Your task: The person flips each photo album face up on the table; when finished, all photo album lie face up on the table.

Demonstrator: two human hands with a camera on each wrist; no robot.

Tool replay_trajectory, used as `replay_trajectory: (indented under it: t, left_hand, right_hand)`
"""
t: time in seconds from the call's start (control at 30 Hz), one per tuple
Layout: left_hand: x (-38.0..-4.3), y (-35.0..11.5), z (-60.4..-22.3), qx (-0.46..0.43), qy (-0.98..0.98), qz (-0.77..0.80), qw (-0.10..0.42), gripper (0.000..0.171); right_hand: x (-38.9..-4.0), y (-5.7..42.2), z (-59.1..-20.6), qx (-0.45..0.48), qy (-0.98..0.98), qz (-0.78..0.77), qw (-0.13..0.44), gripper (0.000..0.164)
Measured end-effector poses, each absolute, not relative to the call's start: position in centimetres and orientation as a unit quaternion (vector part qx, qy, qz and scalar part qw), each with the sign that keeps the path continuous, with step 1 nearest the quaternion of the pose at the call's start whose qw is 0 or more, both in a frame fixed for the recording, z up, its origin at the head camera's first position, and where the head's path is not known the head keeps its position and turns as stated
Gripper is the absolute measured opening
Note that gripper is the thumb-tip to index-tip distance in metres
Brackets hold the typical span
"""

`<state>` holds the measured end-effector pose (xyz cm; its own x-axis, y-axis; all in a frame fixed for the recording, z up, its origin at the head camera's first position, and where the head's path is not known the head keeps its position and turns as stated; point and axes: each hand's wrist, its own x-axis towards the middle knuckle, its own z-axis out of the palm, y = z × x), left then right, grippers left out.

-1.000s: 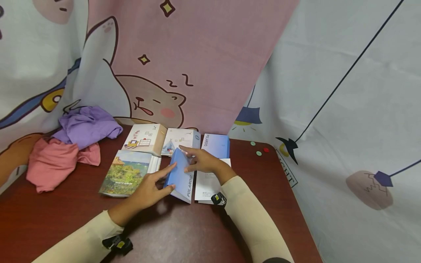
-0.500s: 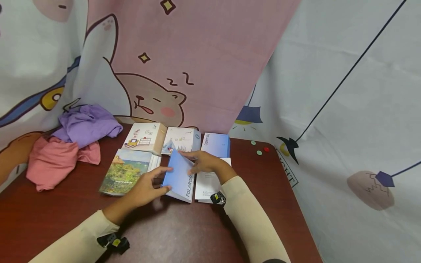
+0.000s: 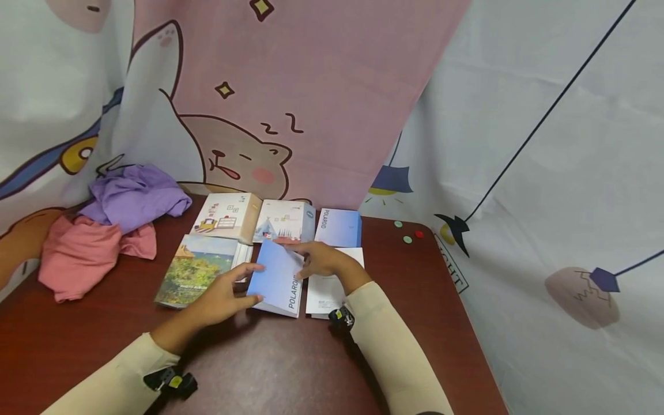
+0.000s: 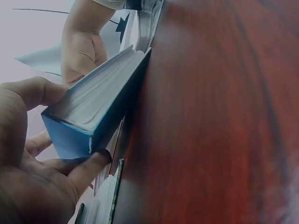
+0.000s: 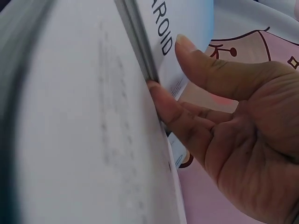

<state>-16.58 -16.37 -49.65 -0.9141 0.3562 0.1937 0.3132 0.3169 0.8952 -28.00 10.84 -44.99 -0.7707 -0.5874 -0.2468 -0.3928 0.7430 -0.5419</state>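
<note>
A blue photo album [image 3: 275, 276] marked POLAROID lies cover up between the two hands, its left spine side tilted off the table. My left hand [image 3: 220, 298] grips that spine side; in the left wrist view its thumb lies on the cover's edge and fingers [image 4: 88, 172] reach beneath the blue spine [image 4: 70, 137]. My right hand [image 3: 324, 259] pinches the album's far right edge, thumb [image 5: 205, 65] on the cover and a finger at the side. Just right of it, a white album [image 3: 324, 294] lies partly under the right wrist.
A landscape-covered photo album [image 3: 199, 268] lies to the left. Behind stand two illustrated white albums, one with a cream side [image 3: 228, 216] and one with a tent [image 3: 282, 222], plus another blue album [image 3: 337, 226]. Purple cloth [image 3: 137, 196], pink cloth [image 3: 83, 253] and small discs [image 3: 407, 240] lie on the table [image 3: 425, 300].
The blue album's raised left side has come down and moved left, so its cover lies flatter. My left hand has moved left with it; the right hand stays at the far right edge.
</note>
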Motion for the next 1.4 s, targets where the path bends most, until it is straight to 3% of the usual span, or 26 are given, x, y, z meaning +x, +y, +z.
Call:
replay_trajectory:
  t: [0.43,1.17,1.4]
  left_hand:
    - [-16.7,-16.3,-49.6,0.197,0.886,0.421,0.004,0.072]
    - [-16.6,-16.2,-49.0,0.175,0.879,0.442,0.032,0.084]
    - [-16.5,-15.6,-47.6,0.194,0.905,0.379,-0.023,0.088]
  right_hand:
    - [-27.6,10.5,-45.7,-0.239,0.915,-0.249,0.208,0.083]
    - [-27.7,10.6,-45.7,-0.22,0.911,-0.281,0.207,0.08]
    - [-27.5,12.8,-44.3,-0.236,0.888,-0.339,0.202,0.078]
